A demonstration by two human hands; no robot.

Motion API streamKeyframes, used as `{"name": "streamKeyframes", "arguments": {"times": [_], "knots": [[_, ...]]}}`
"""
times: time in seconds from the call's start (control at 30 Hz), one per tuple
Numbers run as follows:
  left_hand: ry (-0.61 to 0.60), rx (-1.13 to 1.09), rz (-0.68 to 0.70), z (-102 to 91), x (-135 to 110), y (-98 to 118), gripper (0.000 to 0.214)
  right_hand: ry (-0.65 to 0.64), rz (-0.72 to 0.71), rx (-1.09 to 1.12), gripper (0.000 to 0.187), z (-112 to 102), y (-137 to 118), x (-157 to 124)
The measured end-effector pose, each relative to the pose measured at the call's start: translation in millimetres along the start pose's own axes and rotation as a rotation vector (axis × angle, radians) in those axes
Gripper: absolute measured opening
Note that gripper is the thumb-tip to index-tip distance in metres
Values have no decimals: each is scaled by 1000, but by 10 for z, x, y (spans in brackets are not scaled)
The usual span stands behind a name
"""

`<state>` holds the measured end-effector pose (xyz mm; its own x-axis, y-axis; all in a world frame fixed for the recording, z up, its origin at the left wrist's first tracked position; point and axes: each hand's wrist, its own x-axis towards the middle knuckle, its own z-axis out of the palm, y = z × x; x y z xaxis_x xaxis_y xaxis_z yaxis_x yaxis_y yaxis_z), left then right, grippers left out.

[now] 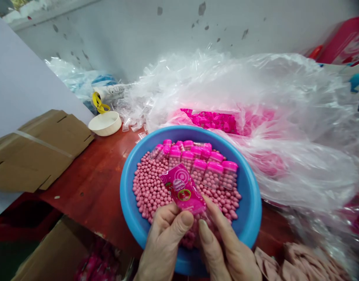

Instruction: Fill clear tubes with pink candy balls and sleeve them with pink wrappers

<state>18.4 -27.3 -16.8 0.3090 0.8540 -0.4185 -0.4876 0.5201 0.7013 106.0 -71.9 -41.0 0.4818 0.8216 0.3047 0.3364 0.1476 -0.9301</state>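
Note:
Both hands meet over the near rim of a blue basin (253,203) filled with small pink candy balls (148,187). My left hand (164,242) and my right hand (223,246) pinch the same pink printed sleeve (183,189) around a small tube, thumbs pressed on its lower end. The sleeve tilts up and away over the candy. A row of several filled clear tubes with pink caps (201,166) lies at the far side of the basin.
A large clear plastic bag (284,117) with loose pink caps (214,121) lies behind and right of the basin. A white round dish (105,123), flat cardboard (36,150) and an open carton (65,253) sit left on the red table (94,175).

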Motion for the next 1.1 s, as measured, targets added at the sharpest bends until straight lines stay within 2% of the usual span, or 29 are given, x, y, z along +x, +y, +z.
{"name": "streamKeyframes", "arguments": {"times": [0.1,0.2,0.33,0.4,0.5,0.7,0.77,0.83,0.9,1.0,1.1], "knots": [[67,-52,18,4,12,2,19,13,119,61,35,23,-48,8],[202,-103,90,12,21,-1,20,8,147,45,31,39,-64,23],[280,-103,129,31,18,-17,24,-105,164,49,21,30,-77,58],[268,-86,127,49,8,-20,23,-162,184,82,19,18,-89,80],[186,-43,133,74,-12,-10,18,-178,221,108,19,-1,-110,114],[74,-52,125,56,-15,11,15,-323,402,267,26,-13,-166,228],[84,-93,157,45,-2,19,20,-384,355,268,27,-3,-162,245],[111,-99,197,42,8,29,23,-407,245,204,23,18,-134,219],[138,-85,214,44,10,41,24,-392,145,115,20,52,-95,157],[170,-78,200,47,0,51,22,-334,45,5,27,117,-62,70],[181,-84,169,55,-8,59,18,-321,-27,23,32,161,-75,60]]}}
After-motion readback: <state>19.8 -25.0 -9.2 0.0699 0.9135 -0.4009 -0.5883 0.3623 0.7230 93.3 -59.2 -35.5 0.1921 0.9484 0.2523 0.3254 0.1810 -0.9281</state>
